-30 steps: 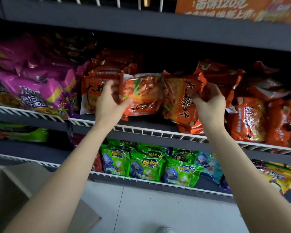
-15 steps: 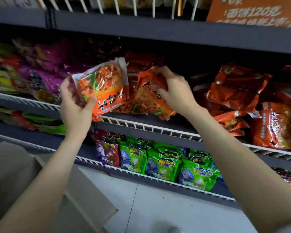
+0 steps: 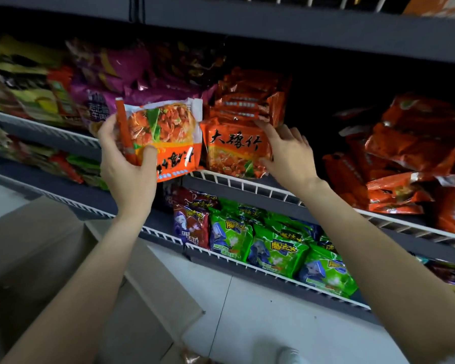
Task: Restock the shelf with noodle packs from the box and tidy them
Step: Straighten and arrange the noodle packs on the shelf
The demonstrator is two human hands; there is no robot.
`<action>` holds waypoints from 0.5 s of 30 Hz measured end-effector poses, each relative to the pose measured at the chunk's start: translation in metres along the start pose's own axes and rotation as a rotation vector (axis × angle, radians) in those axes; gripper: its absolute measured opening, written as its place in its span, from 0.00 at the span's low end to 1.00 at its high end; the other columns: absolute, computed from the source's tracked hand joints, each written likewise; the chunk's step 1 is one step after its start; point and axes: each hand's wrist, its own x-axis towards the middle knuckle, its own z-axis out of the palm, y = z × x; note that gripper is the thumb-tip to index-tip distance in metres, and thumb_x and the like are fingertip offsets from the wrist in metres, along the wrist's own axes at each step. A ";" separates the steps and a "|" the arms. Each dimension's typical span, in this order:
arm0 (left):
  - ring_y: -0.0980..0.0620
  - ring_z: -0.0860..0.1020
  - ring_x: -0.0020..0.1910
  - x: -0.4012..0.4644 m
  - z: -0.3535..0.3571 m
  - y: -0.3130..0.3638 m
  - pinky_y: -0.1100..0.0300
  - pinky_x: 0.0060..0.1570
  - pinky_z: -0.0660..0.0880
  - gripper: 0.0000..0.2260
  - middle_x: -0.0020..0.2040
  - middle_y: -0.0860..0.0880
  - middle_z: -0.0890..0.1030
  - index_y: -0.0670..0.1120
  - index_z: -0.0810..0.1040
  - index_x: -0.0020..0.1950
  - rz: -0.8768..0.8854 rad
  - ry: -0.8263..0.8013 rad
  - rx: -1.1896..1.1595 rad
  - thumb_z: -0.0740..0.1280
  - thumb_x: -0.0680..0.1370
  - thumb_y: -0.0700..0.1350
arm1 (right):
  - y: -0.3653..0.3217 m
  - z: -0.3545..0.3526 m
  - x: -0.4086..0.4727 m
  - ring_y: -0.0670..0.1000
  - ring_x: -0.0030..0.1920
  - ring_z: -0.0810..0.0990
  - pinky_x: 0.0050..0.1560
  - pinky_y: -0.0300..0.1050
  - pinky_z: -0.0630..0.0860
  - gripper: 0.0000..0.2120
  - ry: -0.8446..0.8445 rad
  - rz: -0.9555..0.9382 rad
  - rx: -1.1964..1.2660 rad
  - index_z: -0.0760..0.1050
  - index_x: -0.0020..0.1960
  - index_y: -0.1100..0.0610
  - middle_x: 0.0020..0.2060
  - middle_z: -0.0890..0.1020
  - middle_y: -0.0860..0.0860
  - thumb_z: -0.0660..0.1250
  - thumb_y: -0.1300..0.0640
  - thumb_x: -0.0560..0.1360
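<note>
Both bare forearms reach up and forward from the bottom corners toward the middle tier of a dark grey metal shelf with a white wire front rail (image 3: 250, 183). The left hand (image 3: 126, 164) is raised with its wrist bent back, thumb pressed across the front and fingers curled behind a glossy orange plastic noodle pack printed with a bowl of noodles and greens (image 3: 166, 137) — a firm grip that holds the pack upright in the air just in front of the rail, its lower edge hanging below the wire. The right hand (image 3: 286, 153) is spread flat, fingers extended and slightly apart, gripping nothing; its fingertips and palm press against the right edge of an upright orange noodle pack with black brush characters (image 3: 235, 151), which stands on the shelf just behind the rail, right beside the held one. Behind and above it leans a crinkled stack of orange foil packs (image 3: 250, 101), shiny and creased. Further right, well apart, lies a loose heap of orange-red packs (image 3: 405, 153) — tumbled at angles. To the left sit purple glossy packs (image 3: 108, 82). The tier below holds bright green crinkly packets (image 3: 276, 250). A brown cardboard box (image 3: 50, 258), matte, with its flaps open, stands on the pale floor at lower left.
</note>
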 end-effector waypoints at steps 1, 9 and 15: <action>0.61 0.76 0.50 0.000 -0.004 0.000 0.70 0.48 0.71 0.24 0.55 0.58 0.76 0.47 0.67 0.67 -0.013 0.009 -0.018 0.64 0.71 0.38 | -0.007 0.001 0.006 0.61 0.62 0.72 0.55 0.55 0.74 0.36 0.022 0.009 0.014 0.56 0.75 0.48 0.62 0.73 0.58 0.71 0.56 0.73; 0.69 0.75 0.49 -0.005 -0.021 -0.007 0.73 0.47 0.71 0.22 0.54 0.59 0.76 0.44 0.68 0.67 -0.215 -0.033 -0.154 0.65 0.74 0.37 | -0.033 0.013 0.020 0.64 0.64 0.69 0.50 0.55 0.76 0.36 0.001 0.084 -0.077 0.55 0.75 0.50 0.69 0.63 0.62 0.69 0.57 0.73; 0.59 0.78 0.52 -0.010 0.015 0.009 0.63 0.54 0.74 0.20 0.55 0.55 0.78 0.46 0.69 0.66 -0.500 -0.080 -0.483 0.67 0.76 0.39 | -0.023 -0.012 -0.046 0.50 0.46 0.78 0.45 0.47 0.75 0.16 0.224 0.193 0.591 0.74 0.59 0.57 0.49 0.79 0.52 0.64 0.46 0.78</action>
